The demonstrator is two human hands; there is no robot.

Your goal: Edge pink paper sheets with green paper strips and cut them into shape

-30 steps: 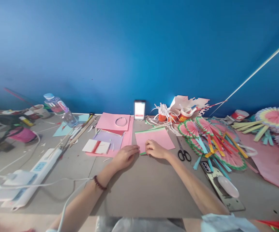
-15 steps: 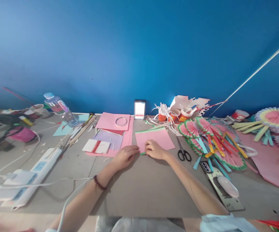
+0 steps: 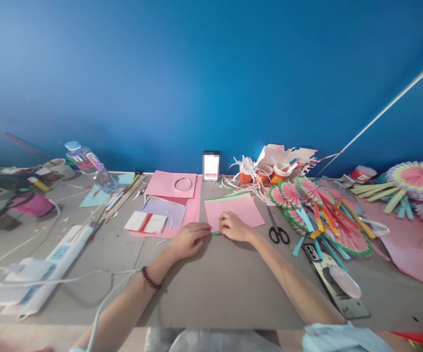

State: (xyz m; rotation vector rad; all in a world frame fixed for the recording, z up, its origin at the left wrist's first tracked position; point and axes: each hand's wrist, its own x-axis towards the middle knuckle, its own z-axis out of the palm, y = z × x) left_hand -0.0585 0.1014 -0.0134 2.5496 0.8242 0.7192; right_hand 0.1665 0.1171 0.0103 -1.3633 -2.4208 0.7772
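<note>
A pink paper sheet (image 3: 233, 208) with green strips along its far and near edges lies on the grey table. At its near left corner my left hand (image 3: 192, 239) rests with fingers bent, the fingertips at the green edge. My right hand (image 3: 234, 226) lies over the sheet's near part, fingers curled down and pinching at the same edge. A short bit of the green strip shows between the two hands; the fingers cover the rest nearby. Black-handled scissors (image 3: 278, 233) lie just right of the sheet.
Pink and purple papers (image 3: 170, 183) hold a ring and a white card (image 3: 145, 222) wound with red. Pleated paper fans (image 3: 317, 195) and a phone (image 3: 338, 283) lie to the right. A power strip (image 3: 55, 266), its cable crossing my left forearm, and a bottle (image 3: 94, 166) stand left.
</note>
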